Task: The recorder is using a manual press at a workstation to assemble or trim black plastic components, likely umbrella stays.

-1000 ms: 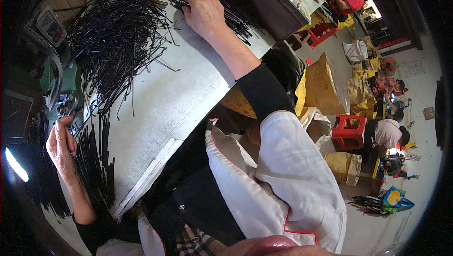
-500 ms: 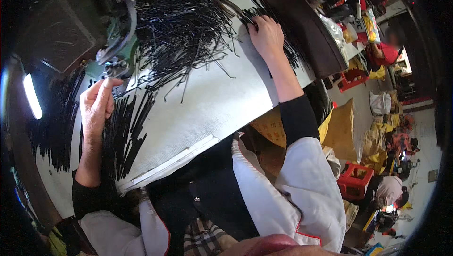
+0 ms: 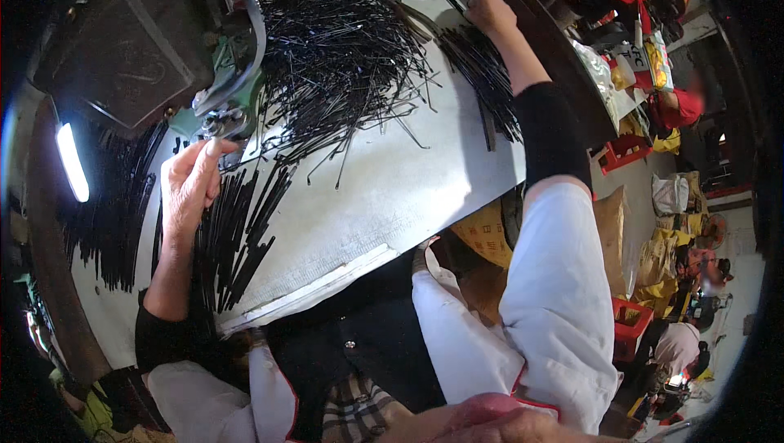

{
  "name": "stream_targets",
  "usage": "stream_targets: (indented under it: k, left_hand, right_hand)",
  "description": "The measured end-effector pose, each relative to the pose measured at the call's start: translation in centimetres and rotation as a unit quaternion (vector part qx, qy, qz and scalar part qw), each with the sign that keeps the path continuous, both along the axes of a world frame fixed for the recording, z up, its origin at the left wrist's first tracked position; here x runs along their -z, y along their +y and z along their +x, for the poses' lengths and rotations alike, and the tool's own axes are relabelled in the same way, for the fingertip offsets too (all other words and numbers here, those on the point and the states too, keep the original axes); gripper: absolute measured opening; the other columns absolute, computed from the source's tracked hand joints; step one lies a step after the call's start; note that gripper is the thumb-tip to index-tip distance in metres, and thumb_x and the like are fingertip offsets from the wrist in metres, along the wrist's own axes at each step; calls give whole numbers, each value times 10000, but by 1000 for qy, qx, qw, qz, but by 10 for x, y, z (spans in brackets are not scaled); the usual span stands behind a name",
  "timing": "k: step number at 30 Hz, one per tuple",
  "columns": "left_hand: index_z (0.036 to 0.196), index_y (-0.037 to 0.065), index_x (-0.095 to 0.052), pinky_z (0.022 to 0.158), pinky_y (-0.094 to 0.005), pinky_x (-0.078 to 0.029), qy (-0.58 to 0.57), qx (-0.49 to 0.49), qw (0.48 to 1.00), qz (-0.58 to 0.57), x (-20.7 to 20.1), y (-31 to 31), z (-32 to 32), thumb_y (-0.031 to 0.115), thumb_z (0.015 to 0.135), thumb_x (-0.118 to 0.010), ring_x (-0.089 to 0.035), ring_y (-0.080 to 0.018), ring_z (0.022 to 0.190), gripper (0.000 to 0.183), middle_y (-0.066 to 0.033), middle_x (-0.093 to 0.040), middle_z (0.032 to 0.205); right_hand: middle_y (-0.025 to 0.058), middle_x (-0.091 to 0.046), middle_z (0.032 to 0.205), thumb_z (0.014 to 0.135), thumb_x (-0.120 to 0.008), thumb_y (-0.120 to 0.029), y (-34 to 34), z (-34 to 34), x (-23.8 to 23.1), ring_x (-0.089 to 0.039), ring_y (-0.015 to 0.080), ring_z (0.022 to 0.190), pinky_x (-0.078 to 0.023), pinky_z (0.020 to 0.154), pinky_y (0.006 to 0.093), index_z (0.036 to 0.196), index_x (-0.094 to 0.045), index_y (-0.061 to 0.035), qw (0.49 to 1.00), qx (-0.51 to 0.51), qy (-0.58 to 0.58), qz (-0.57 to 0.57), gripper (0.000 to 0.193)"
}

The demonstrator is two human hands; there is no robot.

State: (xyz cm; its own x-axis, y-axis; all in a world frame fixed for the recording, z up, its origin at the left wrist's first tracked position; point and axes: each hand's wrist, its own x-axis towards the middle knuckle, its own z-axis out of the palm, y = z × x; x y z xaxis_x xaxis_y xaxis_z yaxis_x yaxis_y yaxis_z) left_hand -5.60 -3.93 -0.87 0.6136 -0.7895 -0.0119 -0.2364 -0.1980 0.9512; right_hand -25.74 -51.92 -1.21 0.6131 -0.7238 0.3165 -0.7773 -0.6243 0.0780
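Observation:
At the left, my left hand is closed in a pinch just below the metal head of a green machine. Whatever lies between its fingertips is too small to make out. My right hand is closed at the far right of the white tabletop, beside a dark strip end; what it grips is hidden. A row of thin black rods lies just below that hand. Between my hands spreads a tangled heap of thin black rods, some with bent ends. More straight black rods lie beside my left forearm.
A lit lamp tube stands at the left, near another bunch of black rods. A dark brown board borders the table's right side. Beyond are red crates, yellow sacks and other people.
My right hand has moved farther away and slightly right, off the row of rods. My left hand stays pinched at the machine. The whole view has shifted a little.

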Motion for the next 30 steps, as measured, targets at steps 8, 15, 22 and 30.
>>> stream_targets:
  k: [8,15,22,30]
  left_hand:
    - [896,3,-642,376,-177,-253,1,7,1000,20,1,1,0,303,883,-528,-333,-16,390,321,54,-404,461]
    - [889,6,-646,379,-177,-253,-7,5,1000,16,2,0,0,308,881,-530,-336,-15,399,324,52,-404,465]
    - [901,5,-648,383,-176,-248,4,11,1000,3,2,0,-1,289,882,-528,-332,-13,405,310,55,-401,469]
    - [909,-5,-640,380,-177,-240,-4,10,1000,8,2,-1,0,270,891,-515,-321,-14,394,303,57,-389,460]
  right_hand:
    - [157,-625,939,682,-620,-318,-9,5,5,-590,331,900,-480,744,421,939,-634,-100,1000,12,2,-10,337]
    - [144,-618,986,666,-625,-309,-12,-2,12,-587,325,924,-477,765,409,1000,-630,-131,995,86,1,49,379]
    - [160,-640,930,666,-635,-262,-34,-21,12,-609,312,870,-471,740,372,969,-662,-98,974,43,-198,102,346]
    - [92,-649,859,745,-654,-156,-47,-31,-2,-582,141,772,-455,685,272,998,-634,7,852,-79,-496,146,301]
